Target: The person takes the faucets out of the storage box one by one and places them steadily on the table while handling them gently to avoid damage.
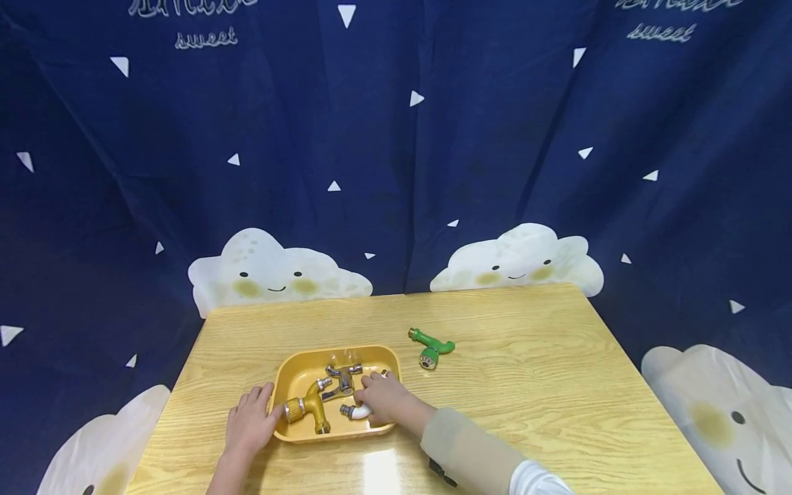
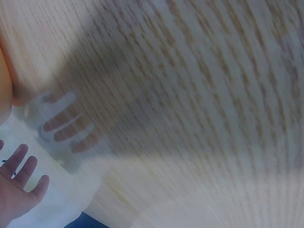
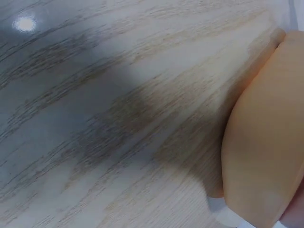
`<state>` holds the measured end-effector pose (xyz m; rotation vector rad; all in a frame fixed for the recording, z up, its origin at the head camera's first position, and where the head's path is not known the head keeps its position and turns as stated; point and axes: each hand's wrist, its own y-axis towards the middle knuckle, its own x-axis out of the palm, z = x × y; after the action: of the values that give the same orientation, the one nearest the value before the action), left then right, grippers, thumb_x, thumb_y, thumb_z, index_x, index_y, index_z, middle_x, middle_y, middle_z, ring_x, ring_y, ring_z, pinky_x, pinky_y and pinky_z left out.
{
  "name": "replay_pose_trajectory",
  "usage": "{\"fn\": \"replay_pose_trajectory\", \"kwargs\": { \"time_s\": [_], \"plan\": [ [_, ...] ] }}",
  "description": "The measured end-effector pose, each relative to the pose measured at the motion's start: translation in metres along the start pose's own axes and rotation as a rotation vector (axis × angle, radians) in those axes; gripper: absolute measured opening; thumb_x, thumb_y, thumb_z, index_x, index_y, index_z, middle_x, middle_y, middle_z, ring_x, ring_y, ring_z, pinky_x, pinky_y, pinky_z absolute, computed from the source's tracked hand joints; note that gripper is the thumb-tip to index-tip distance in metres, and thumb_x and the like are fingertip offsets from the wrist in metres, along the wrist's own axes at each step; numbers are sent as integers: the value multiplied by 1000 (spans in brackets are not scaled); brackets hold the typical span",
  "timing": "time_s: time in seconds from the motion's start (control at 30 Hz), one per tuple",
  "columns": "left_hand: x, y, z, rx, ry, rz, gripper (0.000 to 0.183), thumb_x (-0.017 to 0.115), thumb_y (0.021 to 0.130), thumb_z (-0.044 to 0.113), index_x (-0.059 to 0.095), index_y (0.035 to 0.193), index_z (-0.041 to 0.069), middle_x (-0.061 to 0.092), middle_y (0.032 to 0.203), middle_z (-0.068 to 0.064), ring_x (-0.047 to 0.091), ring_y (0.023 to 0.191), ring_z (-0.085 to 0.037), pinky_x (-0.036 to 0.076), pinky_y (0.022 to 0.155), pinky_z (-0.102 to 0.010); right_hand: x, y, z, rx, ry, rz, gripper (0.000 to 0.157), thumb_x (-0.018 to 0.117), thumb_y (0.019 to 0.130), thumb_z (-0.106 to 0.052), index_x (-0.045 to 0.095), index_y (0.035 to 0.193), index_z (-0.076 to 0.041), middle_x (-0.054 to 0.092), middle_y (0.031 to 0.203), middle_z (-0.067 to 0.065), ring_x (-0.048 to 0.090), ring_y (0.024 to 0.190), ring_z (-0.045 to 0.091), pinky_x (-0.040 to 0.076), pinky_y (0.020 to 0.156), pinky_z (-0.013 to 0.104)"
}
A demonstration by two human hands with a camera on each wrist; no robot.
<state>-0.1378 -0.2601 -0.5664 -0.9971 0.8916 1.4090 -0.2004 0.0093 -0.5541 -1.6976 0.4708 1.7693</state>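
Before you, a dark blue curtain [image 1: 482, 137] with white triangles and smiling clouds hangs behind the wood-grained bench [image 1: 538, 371]. Your green tap [image 1: 436, 346] lies on the bench beyond the yellow tray [image 1: 337, 436], off to its right, well clear of both hands. In the tray, the gold tap [image 1: 315, 408] takes up the left part, near your left thumb, and the chrome tap [image 1: 344, 378] lies behind, between the gold one and your right hand [image 1: 385, 400]. The white tap [image 1: 360, 412] is in the tray's right part, partly hidden under your right hand. Your beige sleeve [image 1: 470, 447] crosses the bench in front.

Your left hand [image 1: 250, 421] is at the tray's left rim, fingers extended and a little spread, gripping none of the taps. Your right hand reaches over the right rim, fingers bent around the white tap, holding it.
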Motion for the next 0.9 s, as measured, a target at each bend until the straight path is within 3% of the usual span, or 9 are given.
{"fn": "replay_pose_trajectory", "kwargs": {
  "time_s": [0.3,0.53,0.7,0.9],
  "plan": [
    [1,0,-1,-1,3,6,53,48,90,32,41,134,4,46,127,-23,39,116,-42,32,89,-63,-3,0,-2,1,39,-13,30,73,68,-32,63,96,-34,53,96,-7,47,87,9,46,65,26],
    [0,0,1,-2,0,5,51,48,90,32,42,133,5,46,126,-22,40,115,-41,33,88,-63,-1,2,-1,24,106,3,31,76,64,-31,67,93,-33,52,91,-7,47,85,8,44,65,24],
    [0,0,1,1,2,11,51,48,90,32,42,133,5,47,125,-22,40,115,-41,33,88,-63,-4,2,-1,20,195,38,32,78,65,-25,72,96,-25,54,90,-7,45,80,7,41,65,18],
    [0,0,0,0,1,5,51,48,90,32,42,133,6,46,125,-21,40,115,-41,33,88,-63,-4,2,0,17,257,74,21,77,63,-19,72,84,-19,49,83,-6,42,75,7,39,63,16]
  ]
}}
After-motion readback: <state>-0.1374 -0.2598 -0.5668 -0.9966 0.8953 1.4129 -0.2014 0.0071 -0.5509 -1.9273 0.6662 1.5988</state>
